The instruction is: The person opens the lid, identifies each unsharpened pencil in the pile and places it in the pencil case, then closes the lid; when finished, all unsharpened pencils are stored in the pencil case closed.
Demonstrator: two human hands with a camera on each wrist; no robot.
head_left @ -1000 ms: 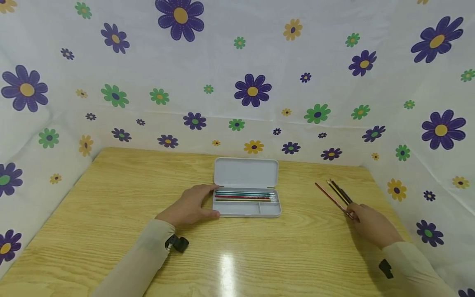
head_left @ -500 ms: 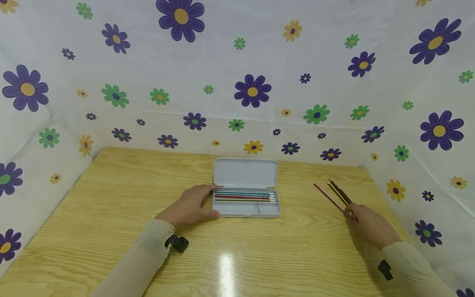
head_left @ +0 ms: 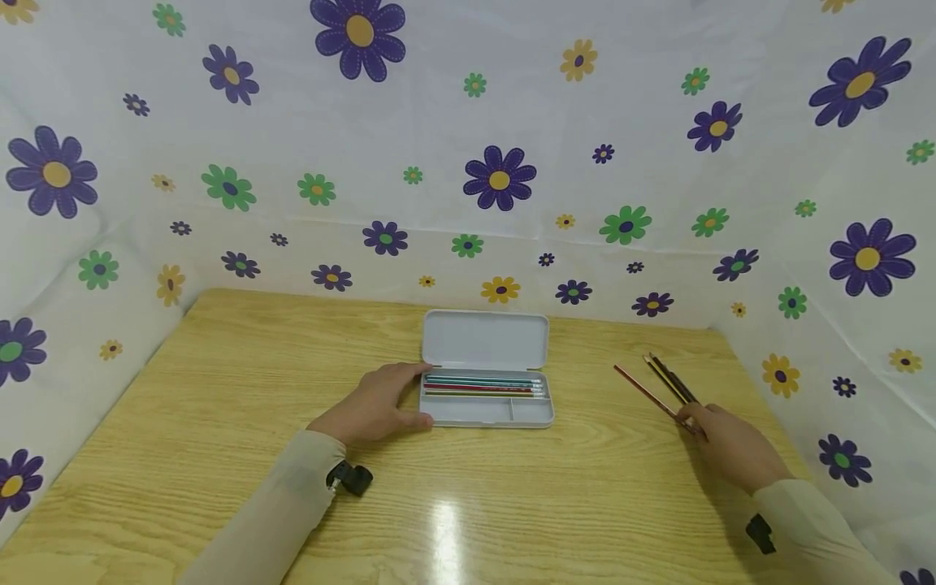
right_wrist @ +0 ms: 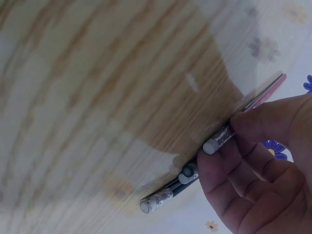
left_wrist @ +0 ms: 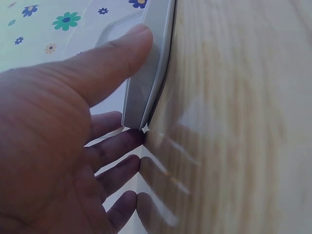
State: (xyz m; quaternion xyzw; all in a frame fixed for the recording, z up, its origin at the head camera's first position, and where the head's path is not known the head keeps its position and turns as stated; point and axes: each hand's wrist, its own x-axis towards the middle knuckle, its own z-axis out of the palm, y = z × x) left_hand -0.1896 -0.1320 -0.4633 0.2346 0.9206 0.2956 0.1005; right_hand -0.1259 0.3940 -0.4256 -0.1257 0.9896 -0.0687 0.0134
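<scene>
A light grey pencil case [head_left: 468,412] stands with its lid [head_left: 486,339] raised. Several pencils [head_left: 478,387], green, red and gold, lie in its long rear compartment. My left hand [head_left: 373,406] holds the case's left end, thumb at the front side, index finger at the back corner; the left wrist view shows the thumb [left_wrist: 117,58] on the case wall. Over to the right, my right hand [head_left: 734,445] pinches a red pencil [head_left: 643,390] between thumb and index finger, near its eraser end [right_wrist: 212,146]. Two darker pencils [head_left: 670,379] lie beside it at the fingers, their eraser ends [right_wrist: 158,201] on the tabletop.
The wooden table [head_left: 512,504] ends at a white cloth wall [head_left: 409,114] printed with flowers, which also closes the left and right sides. In the case, a divider splits the front row into a wide left and a small right compartment.
The red pencil's tip has swung slightly left, widening its gap from the two darker pencils. My left hand and the case have stayed put.
</scene>
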